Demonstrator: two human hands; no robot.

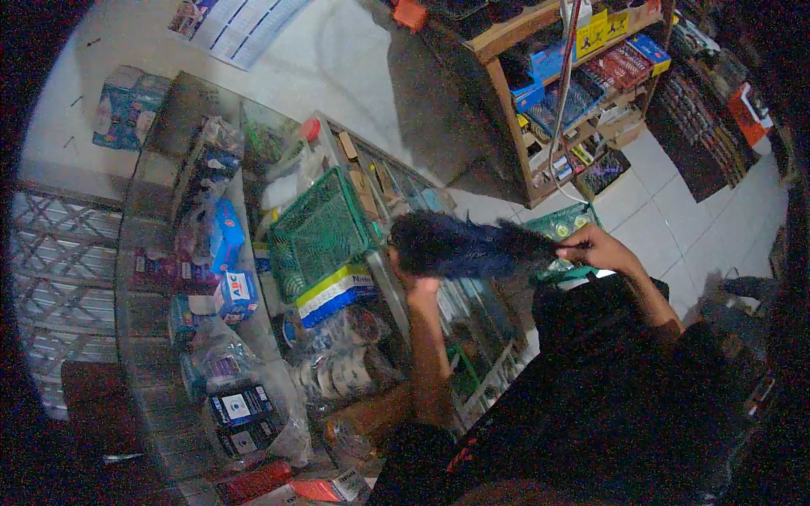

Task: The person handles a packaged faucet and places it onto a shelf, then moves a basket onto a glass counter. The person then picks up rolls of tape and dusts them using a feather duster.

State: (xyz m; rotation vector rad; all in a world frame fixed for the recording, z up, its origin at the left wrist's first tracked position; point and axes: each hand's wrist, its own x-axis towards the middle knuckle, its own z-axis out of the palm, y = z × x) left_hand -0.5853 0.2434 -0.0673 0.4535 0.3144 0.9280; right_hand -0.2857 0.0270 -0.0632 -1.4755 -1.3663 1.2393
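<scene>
A dark blue-black, feathery bundle that looks like a feather duster (472,244) stretches between my hands, above the counter's edge. My right hand (595,250) pinches its narrow right end, fingers closed. At the bushy left end, my left hand (413,282) is closed around it, with its fingers partly hidden by the dark feathers. Just left of that hand lie a green plastic basket (316,232) and a yellow, white and blue box (336,295).
The glass counter holds a blue ABC box (236,295), plastic-wrapped rolls (346,371) and dark boxes in a clear bag (243,409). A wooden shelf (510,126) with packaged goods stands ahead right. A green tray (561,223) sits beyond my right hand, above the tiled floor (666,219).
</scene>
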